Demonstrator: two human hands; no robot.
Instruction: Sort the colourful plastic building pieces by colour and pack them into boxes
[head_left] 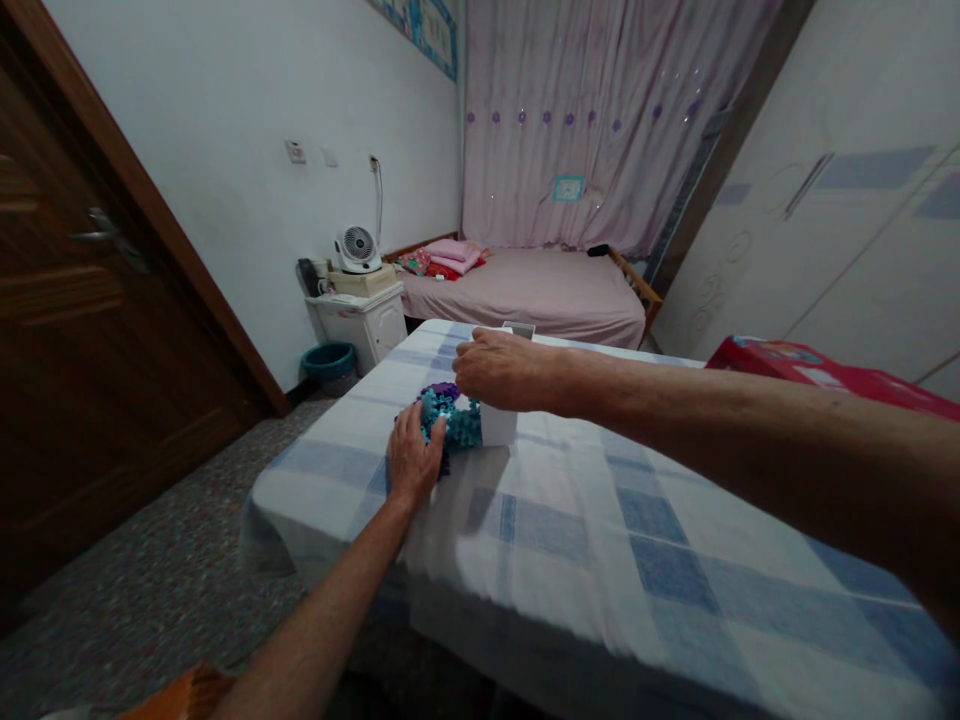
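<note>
A pile of small teal, purple and dark plastic pieces (pixel 456 424) lies on the tablecloth (pixel 540 525). My left hand (pixel 414 455) rests at the pile's left side, fingers stretched out and touching the pieces. Directly right of the pile is a white box (pixel 499 426), and teal pieces lie against its left side. Over the top of this box my right hand (pixel 495 368) is closed, its fingers bent toward the pile; it hides much of the box. Behind that hand shows a grey, box-like rim (pixel 519 328); whether it belongs to the same box I cannot tell.
On the table's right side lies a red package (pixel 810 368), partly behind my right forearm. Beyond the table stand a bed (pixel 540 285) and a white cabinet (pixel 384 322) with a fan (pixel 358 248). A teal bin (pixel 328 362) is on the floor to the left.
</note>
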